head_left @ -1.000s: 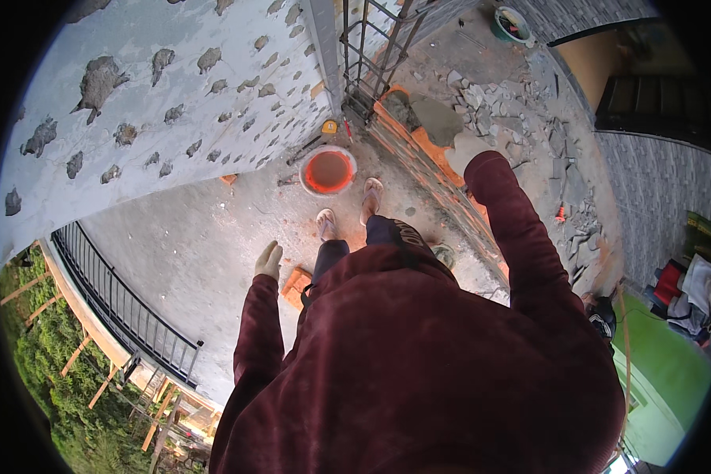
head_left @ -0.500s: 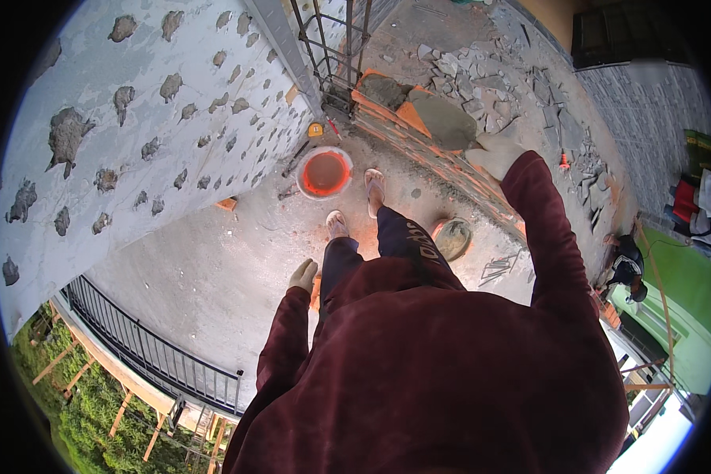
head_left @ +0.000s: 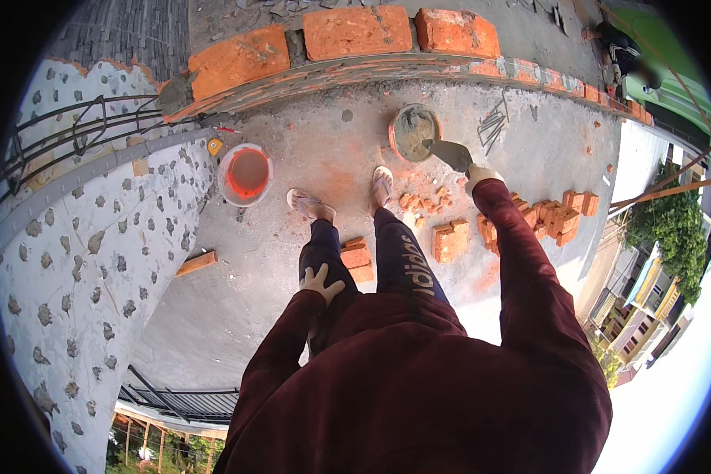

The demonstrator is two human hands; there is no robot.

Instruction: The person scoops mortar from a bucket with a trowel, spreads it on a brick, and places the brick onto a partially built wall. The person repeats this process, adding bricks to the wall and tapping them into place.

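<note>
In my right hand (head_left: pixel 482 175), which wears a pale glove, is a pointing-shaped trowel (head_left: pixel 452 154). Its grey blade reaches left, with the tip at the edge of a round bucket of mortar (head_left: pixel 415 133); whether it touches the mortar I cannot tell. My gloved left hand (head_left: pixel 322 284) rests on my left thigh near the knee, fingers spread, holding nothing. Beyond my feet runs a low brick wall (head_left: pixel 387 67), with orange bricks (head_left: pixel 357 33) set on top and grey mortar in the gaps between them.
An orange bucket with murky liquid (head_left: pixel 246 174) stands left of my feet, near a yellow tape measure (head_left: pixel 214 147). Loose brick stacks (head_left: pixel 450 241) and broken pieces lie at right. A chipped white wall (head_left: pixel 95 261) and steel bars (head_left: pixel 79 130) bound the left. Another person (head_left: pixel 620 51) is far right.
My view has swung right. My right hand has gone from the top of the brick wall to the mortar bucket with the trowel. My left hand has come onto my thigh.
</note>
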